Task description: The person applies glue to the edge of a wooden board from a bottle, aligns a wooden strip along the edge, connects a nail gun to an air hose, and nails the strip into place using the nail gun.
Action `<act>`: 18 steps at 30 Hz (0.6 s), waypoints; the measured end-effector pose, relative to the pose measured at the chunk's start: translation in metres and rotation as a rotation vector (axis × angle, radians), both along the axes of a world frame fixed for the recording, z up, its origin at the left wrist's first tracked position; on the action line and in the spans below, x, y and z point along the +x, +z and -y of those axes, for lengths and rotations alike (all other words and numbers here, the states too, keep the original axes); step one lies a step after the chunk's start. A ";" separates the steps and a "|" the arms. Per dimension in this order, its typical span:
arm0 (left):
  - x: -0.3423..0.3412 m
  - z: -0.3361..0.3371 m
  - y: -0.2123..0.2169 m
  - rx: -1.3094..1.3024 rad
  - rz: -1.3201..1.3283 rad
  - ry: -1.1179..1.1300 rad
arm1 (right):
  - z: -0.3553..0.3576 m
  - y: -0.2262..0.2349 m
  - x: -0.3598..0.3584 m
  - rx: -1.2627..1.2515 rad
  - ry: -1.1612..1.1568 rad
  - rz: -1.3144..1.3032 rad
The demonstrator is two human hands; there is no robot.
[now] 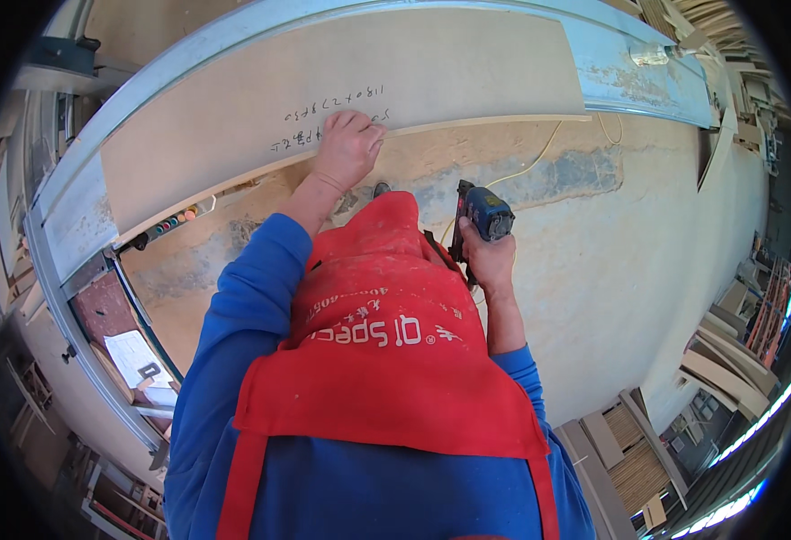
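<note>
At upper centre of frame, my left hand [348, 144] presses fingers-together, closed on nothing, onto the long pale board [341, 85] lying along the metal-edged bench [71, 225]. My right hand [488, 261] is clamped around the blue nail gun [478, 216], centre frame. Judgement: keep board pinned flat, gun square. No containers discernible

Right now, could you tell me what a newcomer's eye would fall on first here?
First the red apron over blue sleeves at centre. Then the long pale board across the top, the left hand pressing its near edge beside handwriting. The right hand grips a blue power tool over the dusty floor.
</note>
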State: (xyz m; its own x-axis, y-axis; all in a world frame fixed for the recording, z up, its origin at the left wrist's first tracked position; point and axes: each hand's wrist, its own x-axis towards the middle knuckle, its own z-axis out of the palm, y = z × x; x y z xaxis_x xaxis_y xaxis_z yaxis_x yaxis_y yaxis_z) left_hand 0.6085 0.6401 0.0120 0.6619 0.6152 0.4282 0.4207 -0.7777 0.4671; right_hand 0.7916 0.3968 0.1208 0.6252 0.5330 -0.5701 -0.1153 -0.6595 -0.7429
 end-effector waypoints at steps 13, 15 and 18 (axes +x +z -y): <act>-0.006 0.001 -0.009 0.014 0.019 0.026 | -0.084 0.032 -0.039 0.028 0.133 0.010; -0.005 0.001 -0.010 0.020 0.011 0.032 | -0.100 0.034 -0.041 0.009 0.160 0.009; -0.005 0.002 -0.009 0.007 0.004 0.041 | -0.119 0.032 -0.045 -0.013 0.205 0.003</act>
State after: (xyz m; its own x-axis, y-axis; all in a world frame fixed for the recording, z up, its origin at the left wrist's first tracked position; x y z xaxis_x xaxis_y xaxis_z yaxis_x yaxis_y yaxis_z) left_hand 0.6031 0.6386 0.0025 0.6346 0.6389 0.4348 0.4507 -0.7630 0.4634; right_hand 0.7470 0.5160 0.1524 0.5061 0.6421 -0.5758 0.0246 -0.6781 -0.7345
